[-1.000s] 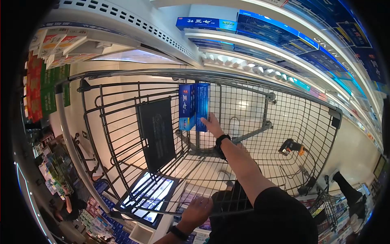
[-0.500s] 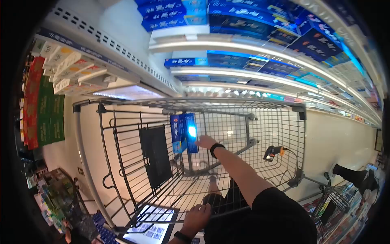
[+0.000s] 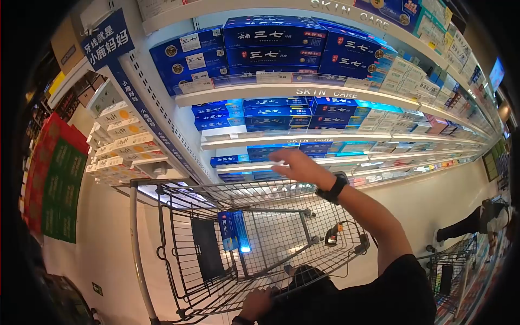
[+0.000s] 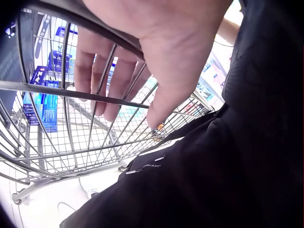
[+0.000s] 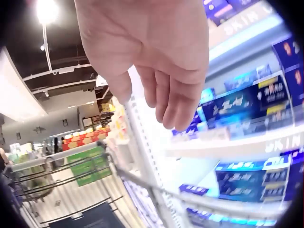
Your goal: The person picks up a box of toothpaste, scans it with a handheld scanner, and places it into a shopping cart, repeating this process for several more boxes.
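My left hand (image 3: 257,304) holds the near rim of the shopping cart (image 3: 142,260); in the left wrist view its fingers hang inside the wires, the thumb outside. Empty, with loosely bent fingers, my right hand (image 3: 297,165) is raised above the cart's far rim, before the lower shelves. The right wrist view shows the same hand (image 5: 147,61) with fingers pointing down, a shelf of blue boxes (image 5: 232,107) behind. Two blue boxes stand side by side in the cart, a darker one (image 3: 227,230) and a lighter one (image 3: 241,233).
Blue boxes (image 3: 273,37) fill the shelves beyond the cart, with white cartons (image 3: 125,132) to their left. A black and orange device (image 3: 332,236) hangs at the cart's right end. Red and green stacked boxes (image 3: 59,189) stand left; another cart (image 3: 449,271) and a person (image 3: 471,222) are right.
My right hand has left the blue boxes and risen toward the shelves. The view has tilted up, so more shelving shows and the cart sits lower. My left hand stays on the rim.
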`<state>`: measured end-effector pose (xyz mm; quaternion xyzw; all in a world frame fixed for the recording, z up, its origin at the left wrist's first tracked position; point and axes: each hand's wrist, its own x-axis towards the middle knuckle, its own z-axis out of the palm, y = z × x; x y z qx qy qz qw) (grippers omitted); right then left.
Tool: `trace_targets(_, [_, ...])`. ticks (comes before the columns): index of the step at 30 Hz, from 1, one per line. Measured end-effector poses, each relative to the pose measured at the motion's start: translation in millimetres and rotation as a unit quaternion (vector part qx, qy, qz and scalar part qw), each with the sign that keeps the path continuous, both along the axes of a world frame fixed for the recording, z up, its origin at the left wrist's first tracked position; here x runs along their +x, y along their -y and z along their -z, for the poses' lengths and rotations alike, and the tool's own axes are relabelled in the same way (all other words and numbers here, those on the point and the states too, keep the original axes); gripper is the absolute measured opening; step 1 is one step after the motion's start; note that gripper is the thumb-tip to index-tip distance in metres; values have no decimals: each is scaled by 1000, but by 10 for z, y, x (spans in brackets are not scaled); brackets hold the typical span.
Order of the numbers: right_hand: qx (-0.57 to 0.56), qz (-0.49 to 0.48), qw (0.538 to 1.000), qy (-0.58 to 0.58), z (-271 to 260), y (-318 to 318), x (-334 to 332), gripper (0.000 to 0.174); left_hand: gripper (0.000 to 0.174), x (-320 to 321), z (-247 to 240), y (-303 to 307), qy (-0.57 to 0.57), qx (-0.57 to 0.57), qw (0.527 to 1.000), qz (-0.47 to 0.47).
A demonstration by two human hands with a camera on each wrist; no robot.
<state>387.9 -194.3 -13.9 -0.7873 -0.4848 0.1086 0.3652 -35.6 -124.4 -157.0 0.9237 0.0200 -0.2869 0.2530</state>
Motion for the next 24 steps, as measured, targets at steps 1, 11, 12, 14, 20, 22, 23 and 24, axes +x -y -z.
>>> trace_targets(1, [11,37,997,73,-124,-35,188,38,38,-22,99,-1,-15,-10,1000,-7])
trace_targets(11, [-142,145,936,287,1,-423,1422,43,34,32,29,5,-51,-10,998,-31])
trace_targets(12, [-158,148,929,299,24,-435,1462,44,34,51,-10,1,-63,-11,998,-28])
trace_targets(14, [-163,150,926,305,80,-446,1559,46,36,81,-50,8,-83,-11,996,-31])
trace_targets(20, [-197,141,928,283,31,-448,1662,49,43,141,-99,18,-125,-6,991,-46])
trace_targets(22, [-202,133,927,287,59,-444,1709,49,44,142,-103,15,-129,0,991,-37])
trace_targets(23, [-204,128,926,289,76,-443,1728,49,40,137,-116,17,-109,0,993,-39])
trace_targets(24, [-208,126,927,286,91,-445,1739,49,37,129,-150,23,-89,0,995,-41])
